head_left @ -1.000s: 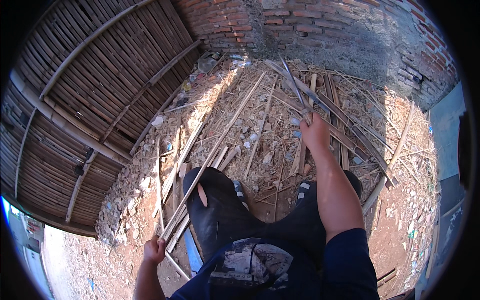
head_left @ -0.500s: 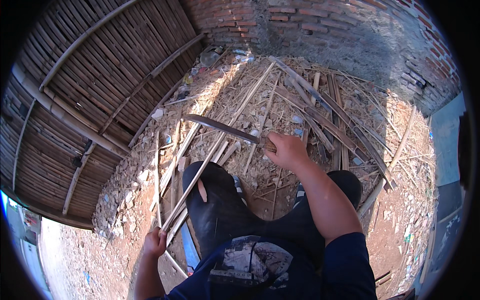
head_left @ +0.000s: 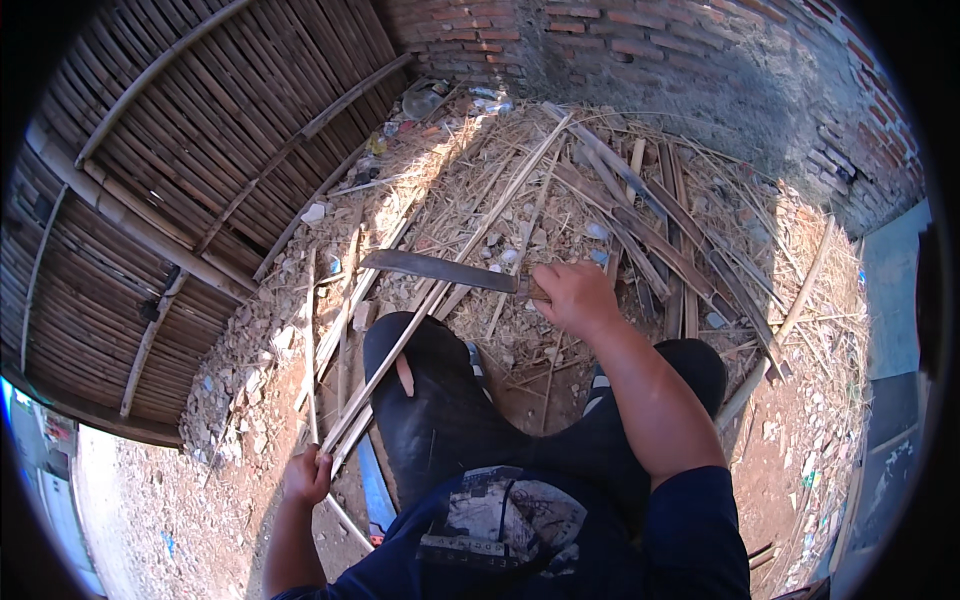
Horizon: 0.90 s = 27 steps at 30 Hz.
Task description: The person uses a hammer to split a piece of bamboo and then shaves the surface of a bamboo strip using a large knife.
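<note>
In my right hand (head_left: 577, 298) is the handle of a machete (head_left: 440, 269), its long dark blade stretching left above the bamboo strip. My left hand (head_left: 307, 474), low on the left, is closed round the near end of that long, pale bamboo strip (head_left: 385, 366). The strip slants over my left thigh and away toward the brick wall; the blade seems to pass over it, though I cannot tell whether they touch. A short, pointed sliver of wood (head_left: 404, 376) lies on my left thigh. Beside that thigh is a flat blue blade-like piece (head_left: 375, 480), partly covered.
Rubble and straw cover the ground, with several loose strips around my left leg. Dark split bamboo lengths (head_left: 680, 245) are heaped ahead on the right. A slatted bamboo panel (head_left: 230, 120) stands at left, a brick wall (head_left: 660, 70) behind the heap.
The machete blade has turned, showing more of its flat side, and its tip sits slightly lower. My left hand has hardly moved and keeps hold of the strip.
</note>
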Motion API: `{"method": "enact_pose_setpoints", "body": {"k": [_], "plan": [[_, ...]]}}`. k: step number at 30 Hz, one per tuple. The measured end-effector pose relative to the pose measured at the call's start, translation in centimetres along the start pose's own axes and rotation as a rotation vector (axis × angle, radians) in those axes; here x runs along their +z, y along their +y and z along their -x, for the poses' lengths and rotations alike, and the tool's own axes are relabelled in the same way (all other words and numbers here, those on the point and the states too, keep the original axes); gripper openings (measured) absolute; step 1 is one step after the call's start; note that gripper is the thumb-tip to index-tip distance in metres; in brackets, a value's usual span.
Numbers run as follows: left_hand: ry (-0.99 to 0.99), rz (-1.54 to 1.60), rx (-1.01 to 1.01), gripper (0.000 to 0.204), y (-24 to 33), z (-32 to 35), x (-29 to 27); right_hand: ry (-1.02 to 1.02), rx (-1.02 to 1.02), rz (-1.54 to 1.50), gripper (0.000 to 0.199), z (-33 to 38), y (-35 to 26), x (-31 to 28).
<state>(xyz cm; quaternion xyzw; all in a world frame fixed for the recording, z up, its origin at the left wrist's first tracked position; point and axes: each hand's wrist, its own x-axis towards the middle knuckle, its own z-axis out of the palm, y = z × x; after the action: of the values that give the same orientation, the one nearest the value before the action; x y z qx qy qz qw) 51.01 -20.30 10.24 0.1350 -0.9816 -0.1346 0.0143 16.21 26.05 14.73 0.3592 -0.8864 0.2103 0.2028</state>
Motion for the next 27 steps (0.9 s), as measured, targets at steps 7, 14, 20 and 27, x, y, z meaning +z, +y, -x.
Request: {"method": "enact_pose_setpoints", "body": {"k": [7,14,20,27], "plan": [[-0.057,-0.016,0.016,0.049,-0.9,0.3,-0.3,0.113,0.193,0.065,0.040,-0.5,3.4,-0.4],[-0.055,-0.019,-0.022,0.047,0.2,0.9,-1.2,0.322,0.821,-0.078,0.033,0.0,7.6,-1.2],[0.006,-0.048,-0.007,0.042,0.5,0.4,-0.6,0.223,0.600,-0.396,0.031,-0.5,2.2,-0.8],[0.070,-0.119,-0.006,0.033,1.4,0.7,-1.4,0.565,0.303,-0.393,0.028,-2.2,-0.1,-1.2]]}}
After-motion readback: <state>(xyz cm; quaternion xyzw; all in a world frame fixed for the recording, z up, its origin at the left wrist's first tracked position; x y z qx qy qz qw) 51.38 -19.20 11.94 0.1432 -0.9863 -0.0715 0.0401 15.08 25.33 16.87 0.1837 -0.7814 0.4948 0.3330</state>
